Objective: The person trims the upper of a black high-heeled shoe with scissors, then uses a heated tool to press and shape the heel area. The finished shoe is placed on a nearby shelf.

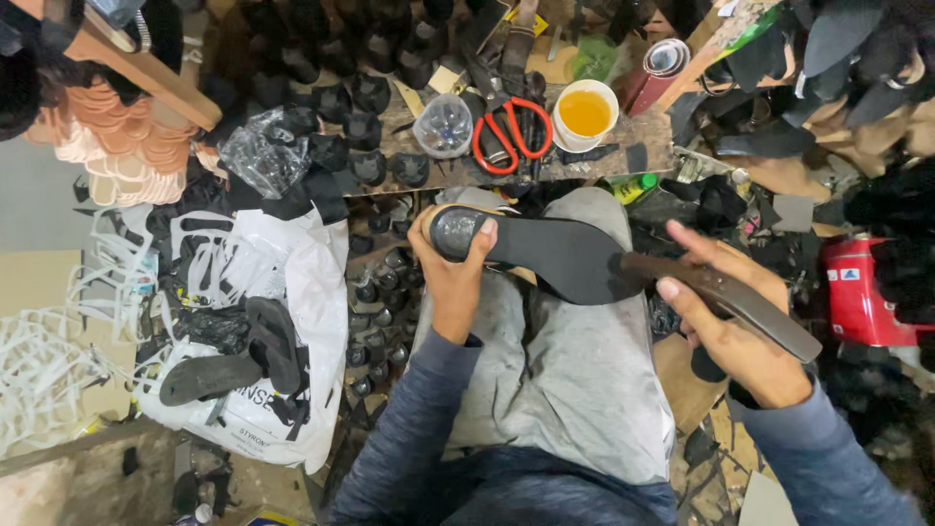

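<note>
My right hand (740, 331) gripped a long dark rasp-like tool (726, 292), thumb pressed along it, its tip laid on the black shoe sole (560, 255) resting across my grey-trousered lap (555, 370). My left hand (450, 268) clasped the sole's heel end. I judged I was trimming its edge; steady strokes seemed called for. Farther off, red-handled scissors (508, 134) and a cup of yellow glue (584, 114) sat on the bench (643, 146).

The black sole (545, 255) hides its heel end under the left hand (453, 263); its underside is unseen
</note>
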Tool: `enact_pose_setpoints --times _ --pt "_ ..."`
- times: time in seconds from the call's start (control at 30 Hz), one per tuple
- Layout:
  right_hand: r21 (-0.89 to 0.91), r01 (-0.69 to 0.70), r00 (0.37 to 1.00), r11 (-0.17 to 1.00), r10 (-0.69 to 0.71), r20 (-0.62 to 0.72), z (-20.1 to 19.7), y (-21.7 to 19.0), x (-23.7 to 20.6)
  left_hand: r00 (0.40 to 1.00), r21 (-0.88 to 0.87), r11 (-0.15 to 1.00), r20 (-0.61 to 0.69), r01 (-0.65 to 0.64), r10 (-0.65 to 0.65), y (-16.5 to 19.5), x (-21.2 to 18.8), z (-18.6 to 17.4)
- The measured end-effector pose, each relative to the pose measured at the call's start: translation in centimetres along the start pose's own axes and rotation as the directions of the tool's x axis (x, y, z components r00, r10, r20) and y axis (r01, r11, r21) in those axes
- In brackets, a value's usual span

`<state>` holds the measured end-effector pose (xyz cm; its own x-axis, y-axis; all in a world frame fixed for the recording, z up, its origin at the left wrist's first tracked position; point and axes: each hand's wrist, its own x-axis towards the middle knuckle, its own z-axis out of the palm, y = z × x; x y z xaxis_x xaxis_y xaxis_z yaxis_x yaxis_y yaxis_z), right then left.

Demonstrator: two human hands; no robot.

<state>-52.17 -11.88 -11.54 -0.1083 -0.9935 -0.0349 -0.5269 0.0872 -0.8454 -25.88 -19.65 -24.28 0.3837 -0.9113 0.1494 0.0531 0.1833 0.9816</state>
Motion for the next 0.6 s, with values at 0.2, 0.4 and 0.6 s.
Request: enact_pose_setpoints --times 0.2,0.4,0.6 --pt "-0.171 0.319 0.948 0.932 -0.314 0.057 0.7 1.1 1.1 0.985 -0.126 0.99 0.167 0.057 -0.035 0.5 2.7 -0.5" --pt "-0.109 0.286 0.957 0.952 -0.278 0.083 1.6 0.6 5.8 0.962 -0.289 0.932 0.221 0.22 -0.159 -0.1 4.8 1.9" --pt "-0.157 0.324 0.94 0.933 -0.298 0.166 1.8 -0.9 10.8 0.944 -0.349 0.886 0.229 0.307 -0.237 -0.8 6.7 3.0"
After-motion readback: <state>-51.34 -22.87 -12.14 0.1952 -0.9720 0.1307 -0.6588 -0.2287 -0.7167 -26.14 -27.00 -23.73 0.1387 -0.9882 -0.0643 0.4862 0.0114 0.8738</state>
